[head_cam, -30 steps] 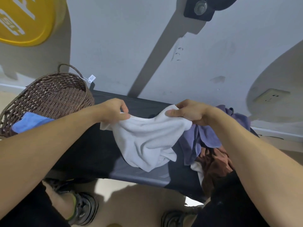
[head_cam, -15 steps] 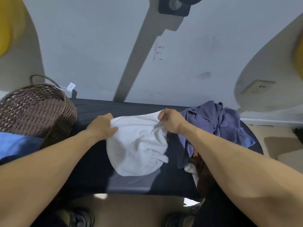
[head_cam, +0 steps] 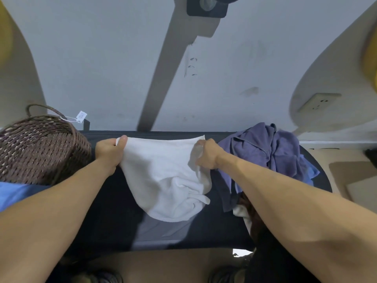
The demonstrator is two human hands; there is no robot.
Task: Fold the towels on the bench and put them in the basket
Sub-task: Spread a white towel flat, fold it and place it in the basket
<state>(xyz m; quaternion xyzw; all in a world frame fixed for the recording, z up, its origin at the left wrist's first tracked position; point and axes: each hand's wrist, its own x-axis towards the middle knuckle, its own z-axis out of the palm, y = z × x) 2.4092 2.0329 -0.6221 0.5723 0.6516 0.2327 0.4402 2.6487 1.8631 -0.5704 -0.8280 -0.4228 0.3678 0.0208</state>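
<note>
A white towel (head_cam: 163,172) lies spread over the dark bench (head_cam: 106,211), its far edge stretched flat and its near part bunched. My left hand (head_cam: 110,154) pinches the towel's far left corner. My right hand (head_cam: 206,156) grips the towel's right edge. A brown wicker basket (head_cam: 38,148) stands at the bench's left end with a blue towel (head_cam: 18,195) at its near side. On the right end sits a crumpled purple towel (head_cam: 271,152), with a brownish cloth (head_cam: 248,207) partly hidden under my right arm.
A grey wall (head_cam: 122,68) rises directly behind the bench, with a socket (head_cam: 318,103) at the right. A white tag (head_cam: 81,115) hangs from the basket handle. Tan floor shows below the bench's front edge, and my shoes are at the bottom.
Both hands have carried the white towel away from me and down onto the bench, and have pulled apart, stretching its far edge flat.
</note>
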